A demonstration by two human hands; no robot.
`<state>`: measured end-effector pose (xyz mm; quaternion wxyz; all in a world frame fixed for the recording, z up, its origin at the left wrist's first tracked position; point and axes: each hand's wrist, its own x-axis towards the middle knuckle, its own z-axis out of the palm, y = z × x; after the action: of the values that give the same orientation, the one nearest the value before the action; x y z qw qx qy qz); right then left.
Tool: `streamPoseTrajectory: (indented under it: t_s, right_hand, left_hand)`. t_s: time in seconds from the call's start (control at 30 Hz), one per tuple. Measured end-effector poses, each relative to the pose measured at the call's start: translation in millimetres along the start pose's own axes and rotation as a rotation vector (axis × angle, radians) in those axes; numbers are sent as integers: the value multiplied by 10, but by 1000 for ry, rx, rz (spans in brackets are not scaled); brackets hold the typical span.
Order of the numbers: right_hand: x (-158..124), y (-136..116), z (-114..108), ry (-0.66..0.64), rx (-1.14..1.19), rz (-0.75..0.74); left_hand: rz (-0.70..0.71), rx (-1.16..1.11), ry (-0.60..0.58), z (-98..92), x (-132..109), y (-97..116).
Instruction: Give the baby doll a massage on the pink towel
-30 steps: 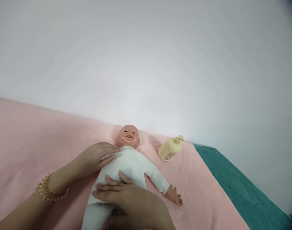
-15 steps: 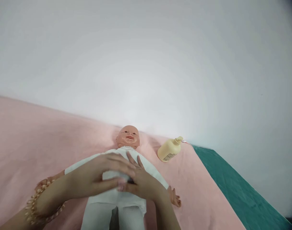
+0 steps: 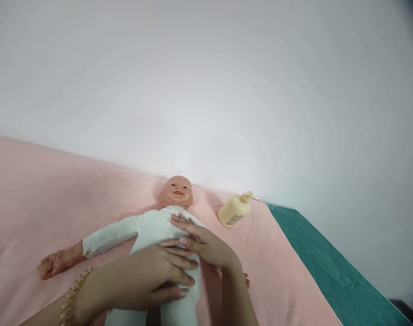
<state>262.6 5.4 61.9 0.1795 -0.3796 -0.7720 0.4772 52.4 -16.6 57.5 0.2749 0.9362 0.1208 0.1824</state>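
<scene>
A baby doll (image 3: pixel 152 227) in a white cloth suit lies on its back, head toward the wall. My left hand (image 3: pixel 159 271), with a beaded bracelet (image 3: pixel 72 294) at the wrist, rests over the doll's belly, fingers spread and pointing right. Higher up, on the doll's chest, lies my right hand (image 3: pixel 206 242), its fingers extended to the left. The fingers of both hands come close together at the middle of the torso. The doll's arm on the right is mostly hidden behind my right forearm. Neither hand grips anything.
A pale yellow pump bottle (image 3: pixel 234 211) stands to the right of the doll's head. Beneath everything spreads a pink cloth (image 3: pixel 274 267), with a green surface (image 3: pixel 331 253) showing past its right edge. A white wall (image 3: pixel 206 90) rises behind.
My left hand has slid down from the doll's chest to its belly, uncovering the doll's arm on the left. My right hand has shifted slightly up the chest. The view has moved a little.
</scene>
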Motion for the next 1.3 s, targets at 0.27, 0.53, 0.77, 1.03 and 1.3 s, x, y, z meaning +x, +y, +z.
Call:
streamPoseTrajectory:
  t_s: [0.27, 0.53, 0.77, 1.03, 1.3]
  right_hand:
    - [-43, -68, 47, 346, 202, -19]
    - [-42, -307, 94, -147, 277, -461]
    - [16, -389, 301, -370, 40, -176]
    - [44, -270, 286, -165, -210, -19]
    - [93, -192, 177, -133, -301, 89]
  left_hand:
    - [-159, 200, 35, -6, -121, -457]
    - [-300, 195, 142, -101, -274, -778]
    - [-330, 221, 195, -156, -302, -845]
    - [-396, 236, 430, -259, -265, -686]
    - [-303, 339, 392, -83, -298, -885]
